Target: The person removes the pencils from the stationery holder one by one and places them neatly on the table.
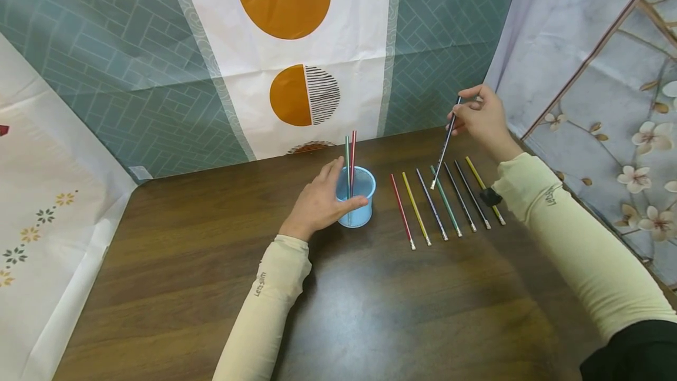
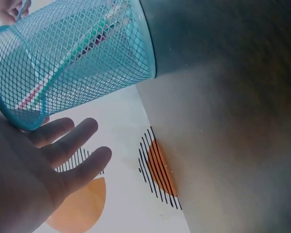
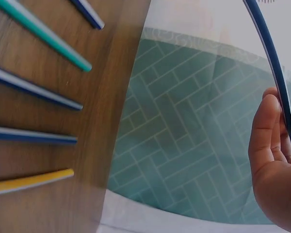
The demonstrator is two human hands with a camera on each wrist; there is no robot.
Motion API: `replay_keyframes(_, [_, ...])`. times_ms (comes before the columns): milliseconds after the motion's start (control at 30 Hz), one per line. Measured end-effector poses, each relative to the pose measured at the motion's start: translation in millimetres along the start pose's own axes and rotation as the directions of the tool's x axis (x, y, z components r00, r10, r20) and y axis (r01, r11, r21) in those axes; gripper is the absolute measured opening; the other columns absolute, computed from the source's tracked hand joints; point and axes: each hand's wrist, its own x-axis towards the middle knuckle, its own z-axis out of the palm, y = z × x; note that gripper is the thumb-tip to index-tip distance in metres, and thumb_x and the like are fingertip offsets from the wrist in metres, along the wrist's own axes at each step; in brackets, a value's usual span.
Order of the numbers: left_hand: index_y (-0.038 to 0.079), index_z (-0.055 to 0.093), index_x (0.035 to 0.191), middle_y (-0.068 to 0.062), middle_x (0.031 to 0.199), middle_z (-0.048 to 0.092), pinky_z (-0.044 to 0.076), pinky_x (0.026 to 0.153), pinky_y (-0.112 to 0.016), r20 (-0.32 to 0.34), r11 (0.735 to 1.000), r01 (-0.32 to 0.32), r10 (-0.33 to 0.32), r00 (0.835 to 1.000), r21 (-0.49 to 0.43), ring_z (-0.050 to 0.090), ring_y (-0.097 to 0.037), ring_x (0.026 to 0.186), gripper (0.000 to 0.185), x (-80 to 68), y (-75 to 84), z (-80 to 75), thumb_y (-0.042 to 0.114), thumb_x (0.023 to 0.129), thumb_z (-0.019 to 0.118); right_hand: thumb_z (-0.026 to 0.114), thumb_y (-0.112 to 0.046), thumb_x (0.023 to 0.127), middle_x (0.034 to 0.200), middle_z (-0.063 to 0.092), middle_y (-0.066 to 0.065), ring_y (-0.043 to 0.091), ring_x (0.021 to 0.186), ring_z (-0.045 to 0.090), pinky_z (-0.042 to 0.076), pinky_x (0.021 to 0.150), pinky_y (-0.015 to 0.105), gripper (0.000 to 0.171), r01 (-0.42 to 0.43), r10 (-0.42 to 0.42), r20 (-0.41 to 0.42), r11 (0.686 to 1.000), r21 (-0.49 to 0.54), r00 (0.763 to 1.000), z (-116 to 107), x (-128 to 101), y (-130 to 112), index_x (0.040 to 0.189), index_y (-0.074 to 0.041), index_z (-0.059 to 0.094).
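Note:
A light blue mesh pen cup (image 1: 362,214) stands upright on the table, with a green pencil (image 1: 347,154) and a red pencil (image 1: 354,151) leaning inside. My left hand (image 1: 318,201) is at its left side, the thumb reaching across the front near the rim. In the left wrist view, the other fingers (image 2: 77,141) are spread and fairly straight beside the mesh. Up at the right, my right hand (image 1: 482,121) pinches a dark pencil (image 1: 444,149) near its upper end. That pencil slants, eraser end down, above the row of pencils on the table.
Right of the cup lies a row of several pencils, among them a red one (image 1: 403,211), a yellow one (image 1: 416,209) and a green one (image 1: 446,201). The wooden table (image 1: 201,269) meets patterned cloth (image 1: 148,110) at the back. Floral cloth (image 1: 634,178) hangs on the right.

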Motion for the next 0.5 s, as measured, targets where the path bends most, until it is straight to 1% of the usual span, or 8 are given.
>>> replay_keyframes(133, [0.015, 0.018, 0.156, -0.009, 0.15, 0.039, 0.044, 0.098, -0.05, -0.005, 1.0, 0.008, -0.007, 1.0, 0.026, 0.055, -0.031, 0.115, 0.11, 1.9, 1.2, 1.8, 0.084, 0.076, 0.049, 0.052, 0.007, 0.093, 0.071, 0.068, 0.006, 0.017, 0.056, 0.067, 0.054, 0.051, 0.027, 0.023, -0.02, 0.02, 0.0, 0.999, -0.041, 1.0, -9.1, 0.4, 1.3, 0.112, -0.006, 0.046])
replay_keyframes(233, [0.015, 0.02, 0.156, -0.009, 0.145, 0.044, 0.045, 0.096, -0.05, -0.007, 1.0, 0.014, -0.014, 1.0, 0.025, 0.057, -0.029, 0.11, 0.109, 2.7, 0.7, 3.4, 0.084, 0.076, 0.049, 0.051, 0.007, 0.094, 0.071, 0.068, 0.006, 0.017, 0.056, 0.066, 0.054, 0.051, 0.028, 0.023, -0.034, 0.034, 0.001, 0.998, -0.047, 0.999, -17.3, 1.5, 4.2, 0.112, -0.005, 0.045])
replay_keyframes(400, [0.017, 0.025, 0.155, -0.007, 0.141, 0.047, 0.047, 0.093, -0.048, -0.013, 0.999, 0.032, -0.032, 0.999, -0.014, 0.056, -0.026, 0.107, 0.105, 2.2, 0.2, 5.5, 0.081, 0.077, 0.052, 0.052, 0.007, 0.094, 0.07, 0.068, 0.006, 0.017, 0.055, 0.067, 0.054, 0.05, 0.028, 0.022, -0.05, 0.05, 0.001, 0.998, -0.033, 0.999, -31.0, 2.7, 9.4, 0.112, -0.004, 0.045])
replay_keyframes(500, [0.018, 0.027, 0.154, -0.005, 0.138, 0.048, 0.048, 0.091, -0.048, -0.016, 0.998, 0.042, -0.043, 0.999, -0.045, 0.056, -0.024, 0.105, 0.102, 1.7, 0.0, 6.8, 0.079, 0.077, 0.054, 0.051, 0.007, 0.094, 0.069, 0.068, 0.006, 0.017, 0.055, 0.067, 0.054, 0.049, 0.028, 0.022, -0.063, 0.063, -0.004, 0.998, -0.023, 0.998, -37.3, 2.6, 11.2, 0.111, -0.006, 0.046])
